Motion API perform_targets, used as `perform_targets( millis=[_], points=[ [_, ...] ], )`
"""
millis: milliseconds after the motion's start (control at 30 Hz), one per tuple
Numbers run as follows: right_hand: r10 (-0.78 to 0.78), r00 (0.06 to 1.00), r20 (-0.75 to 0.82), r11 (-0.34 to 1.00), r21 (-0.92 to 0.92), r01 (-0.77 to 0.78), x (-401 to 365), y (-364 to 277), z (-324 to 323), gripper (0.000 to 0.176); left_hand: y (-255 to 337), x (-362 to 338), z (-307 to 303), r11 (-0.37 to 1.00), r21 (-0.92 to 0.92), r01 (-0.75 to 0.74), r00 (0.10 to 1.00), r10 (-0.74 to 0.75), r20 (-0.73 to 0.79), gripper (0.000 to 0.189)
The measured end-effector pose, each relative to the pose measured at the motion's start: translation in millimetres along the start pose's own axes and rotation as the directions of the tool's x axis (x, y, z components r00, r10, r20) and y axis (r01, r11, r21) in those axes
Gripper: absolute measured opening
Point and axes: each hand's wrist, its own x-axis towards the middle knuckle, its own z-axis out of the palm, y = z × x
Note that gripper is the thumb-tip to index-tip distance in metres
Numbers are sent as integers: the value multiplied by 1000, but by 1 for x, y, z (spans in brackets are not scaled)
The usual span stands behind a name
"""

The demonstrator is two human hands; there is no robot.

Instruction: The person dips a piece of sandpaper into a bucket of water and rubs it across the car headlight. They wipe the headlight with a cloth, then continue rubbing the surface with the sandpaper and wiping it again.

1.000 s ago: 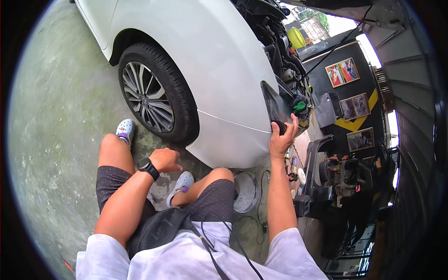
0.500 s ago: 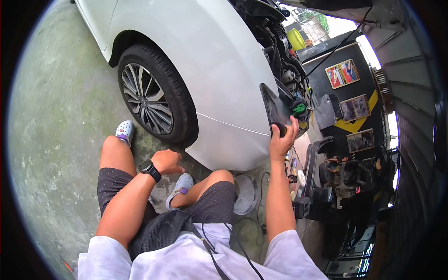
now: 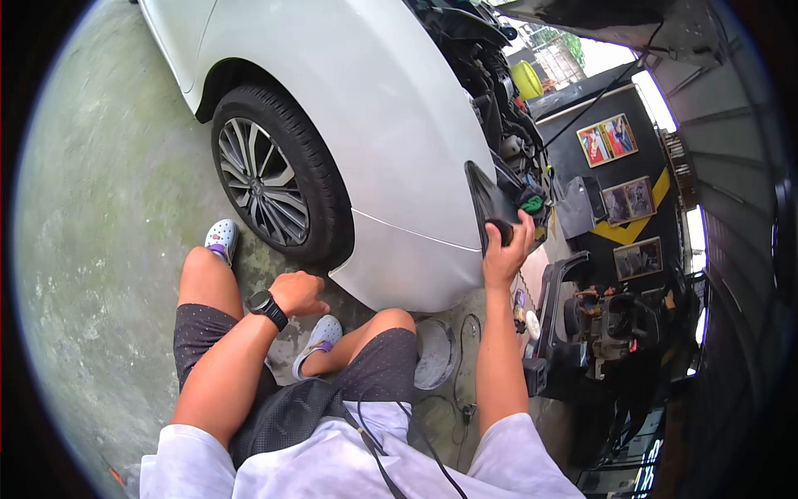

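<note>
My right hand (image 3: 506, 257) is closed around a small black rounded thing (image 3: 500, 230), holding it against the dark, glossy headlight (image 3: 489, 195) at the front corner of a white car. The fingers partly cover it, so its exact kind is hard to tell. Below the headlight, the white bumper (image 3: 416, 262) meets the fender (image 3: 391, 141) along a thin seam. My left hand (image 3: 298, 293), with a black watch on the wrist, is loosely curled in front of the bumper's lower edge and touches no part of the car. Nothing shows in it.
The front wheel (image 3: 262, 183) stands left of the bumper. A grey round basin (image 3: 435, 353) and a cable (image 3: 465, 366) lie on the concrete floor by my knee. To the right are a black car part (image 3: 557, 308) and framed pictures on a dark wall (image 3: 615, 100). The engine bay (image 3: 478, 75) is exposed.
The view has shifted slightly, so the car sits a little lower in it. Against the headlight, my right hand and the black thing have slid slightly upward. My left hand stays curled.
</note>
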Motion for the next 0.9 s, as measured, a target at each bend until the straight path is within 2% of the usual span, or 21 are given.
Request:
perform_targets(
  millis=[100, 200, 300, 433, 500, 600, 700, 833, 900],
  points=[
    [11, 1000, 4, 1000, 2, -11, 4, -2, 4, 45, 0, -7, -7, 999, -34, 21, 1000, -21, 5, 60],
    [15, 1000, -5, 1000, 27, -14, 37, -39, 20, 42, -5, -4, 4, 1000, 5, 14, 1000, -14, 8, 60],
    [13, 1000, -2, 998, 59, -13, 50, -48, 29, 45, -6, -5, 6, 1000, 6, 0, 1000, 0, 3, 60],
    [-13, 1000, 1, 999, -47, 13, 13, -9, 10, 50, -5, -8, -5, 1000, -29, -3, 1000, 3, -14, 60],
    [60, 998, 2, 998, -17, -60, 5, -13, 6, 51, -7, -11, -9, 999, -53, -3, 999, 0, -53, 60],
    [34, 999, -19, 999, -3, -34, 22, -26, 18, 50, -10, -12, -2, 999, -37, 3, 997, -5, -72, 60],
    [18, 1000, -25, 999, 34, -17, 53, -57, 35, 47, -9, -10, 1, 1000, 9, 13, 1000, -13, 0, 60],
    [-44, 999, -24, 997, -61, 42, 37, -35, 23, 50, -10, -9, -3, 1000, 10, 18, 1000, -18, 3, 60],
    [38, 999, -3, 998, -41, -38, 14, -15, 11, 52, -14, -9, -4, 1000, -28, -2, 1000, 1, -27, 60]
  ],
)
